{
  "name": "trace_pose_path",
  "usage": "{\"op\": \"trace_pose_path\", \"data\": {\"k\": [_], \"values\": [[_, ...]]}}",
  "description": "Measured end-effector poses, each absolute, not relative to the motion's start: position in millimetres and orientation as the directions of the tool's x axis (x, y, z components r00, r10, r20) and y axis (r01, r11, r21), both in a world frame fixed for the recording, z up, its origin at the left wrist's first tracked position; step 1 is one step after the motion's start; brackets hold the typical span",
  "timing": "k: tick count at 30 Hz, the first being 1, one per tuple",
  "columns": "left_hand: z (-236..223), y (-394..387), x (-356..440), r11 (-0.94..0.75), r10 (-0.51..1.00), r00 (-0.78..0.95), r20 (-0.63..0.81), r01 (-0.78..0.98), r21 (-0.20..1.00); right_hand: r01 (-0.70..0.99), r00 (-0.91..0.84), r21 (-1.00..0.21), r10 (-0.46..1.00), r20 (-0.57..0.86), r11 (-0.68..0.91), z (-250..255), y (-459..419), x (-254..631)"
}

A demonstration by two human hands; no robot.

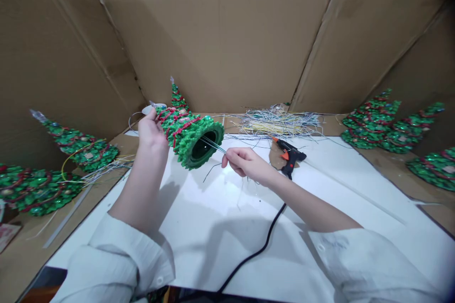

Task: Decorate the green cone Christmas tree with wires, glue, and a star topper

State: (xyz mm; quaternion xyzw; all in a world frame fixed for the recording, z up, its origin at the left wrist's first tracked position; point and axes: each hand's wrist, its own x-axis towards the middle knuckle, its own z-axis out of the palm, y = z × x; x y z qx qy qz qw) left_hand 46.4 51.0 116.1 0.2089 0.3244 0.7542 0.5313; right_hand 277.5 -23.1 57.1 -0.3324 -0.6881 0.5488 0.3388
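Observation:
A small green Christmas tree (pixel 185 128) with red garland is tilted on its side above the white table, its hollow round base facing me. My left hand (pixel 151 131) is closed around its upper part near the tip; some of the fingers are hidden behind the tree. Thin wires (pixel 214 145) run out of the dark opening in the base. My right hand (pixel 245 163) pinches these wires a little to the right of the base, and a loose dark end hangs below the fingers.
A glue gun (pixel 291 154) lies on a cardboard piece, its black cord (pixel 263 248) running toward me. Behind it is a pile of cut wires (pixel 280 122). More trees (pixel 83 147) stand or lean left, right and behind. Cardboard walls (pixel 220 47) enclose the table.

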Motion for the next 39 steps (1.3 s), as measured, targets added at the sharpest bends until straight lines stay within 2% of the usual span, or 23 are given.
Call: {"op": "trace_pose_path", "data": {"k": [4,8,10,13,15,20,25,30,34,39], "values": [[123.1,45.2,54.0,-0.217,0.918,-0.388,-0.079,-0.661,0.719,0.228,-0.573,-0.951,0.818,0.042,0.209,55.9,-19.0,281.6],[126.8,41.6,58.1,-0.180,0.931,-0.353,-0.097,-0.672,0.719,0.154,-0.680,-0.978,0.733,-0.001,0.141,57.3,-18.5,285.6],[128.2,38.7,59.4,-0.178,0.943,-0.325,-0.072,-0.675,0.716,0.194,-0.713,-0.960,0.701,0.006,0.205,56.9,-16.6,286.8],[131.3,30.8,62.9,-0.260,0.958,-0.269,0.097,-0.678,0.687,0.399,-0.643,-0.834,0.765,0.041,0.380,55.1,-10.6,289.6],[134.3,23.1,66.4,-0.300,0.953,-0.186,0.238,-0.683,0.666,0.512,-0.581,-0.751,0.812,0.055,0.418,56.6,-6.5,293.6],[139.8,3.4,74.5,-0.301,0.905,0.041,0.423,-0.642,0.705,0.646,-0.486,-0.661,0.874,0.029,0.382,72.9,-1.4,309.2],[131.5,2.5,75.9,-0.332,0.828,0.248,0.504,-0.508,0.795,0.756,-0.354,-0.559,0.931,0.088,0.340,77.5,2.2,319.3],[120.9,12.3,77.9,-0.278,0.880,0.274,0.387,-0.362,0.889,0.835,-0.321,-0.434,0.940,0.113,0.338,70.7,6.6,319.6],[118.2,18.1,82.2,-0.199,0.940,0.212,0.268,-0.298,0.934,0.841,-0.336,-0.409,0.934,0.120,0.355,67.4,7.4,317.3],[114.2,28.2,84.4,0.024,0.998,0.065,-0.008,-0.248,0.968,0.824,-0.401,-0.394,0.910,0.104,0.408,62.9,5.4,312.4]]}}
